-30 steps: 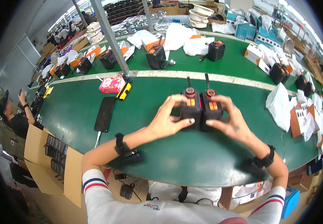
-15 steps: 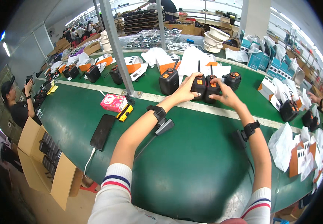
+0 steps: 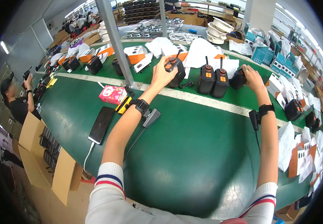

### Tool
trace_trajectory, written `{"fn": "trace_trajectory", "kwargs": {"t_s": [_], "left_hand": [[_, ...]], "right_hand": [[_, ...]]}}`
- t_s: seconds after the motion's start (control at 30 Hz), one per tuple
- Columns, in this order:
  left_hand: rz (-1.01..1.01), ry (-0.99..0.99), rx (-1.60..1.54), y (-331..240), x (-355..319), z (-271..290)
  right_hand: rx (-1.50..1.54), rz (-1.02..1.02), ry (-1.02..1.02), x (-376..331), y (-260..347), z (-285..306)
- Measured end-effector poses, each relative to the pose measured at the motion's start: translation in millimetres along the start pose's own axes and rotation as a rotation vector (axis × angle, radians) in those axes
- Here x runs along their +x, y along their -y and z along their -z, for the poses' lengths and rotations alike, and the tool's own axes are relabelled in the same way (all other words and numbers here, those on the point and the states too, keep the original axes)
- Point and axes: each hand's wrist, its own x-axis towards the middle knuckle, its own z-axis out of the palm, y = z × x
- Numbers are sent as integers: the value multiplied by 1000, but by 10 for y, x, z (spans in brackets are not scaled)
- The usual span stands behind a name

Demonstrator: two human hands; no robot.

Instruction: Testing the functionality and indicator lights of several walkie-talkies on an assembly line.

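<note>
We reach far over the green tabletop (image 3: 191, 149): our left hand (image 3: 162, 74) clamps a black-orange radio (image 3: 175, 71), our right hand (image 3: 251, 76) grips another radio (image 3: 238, 78), flanking two radios standing upright (image 3: 213, 79) beyond the white stripe.

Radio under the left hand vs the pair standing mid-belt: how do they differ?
The left radio is gripped by the left hand; the pair stands free, untouched. The left radio leans with its aerial slanted right; the pair stands upright, side by side, aerials straight up. All are black with orange buttons, on the green belt.
</note>
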Motion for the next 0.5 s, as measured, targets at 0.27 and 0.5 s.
{"fn": "trace_trajectory", "kwargs": {"t_s": [0.27, 0.5], "left_hand": [[-125, 95, 10, -659, -636, 596], [-28, 374, -42, -1266, -1574, 852]], "right_hand": [[-93, -230, -295, -743, 461, 424], [514, -236, -253, -1825, 1728, 960]]}}
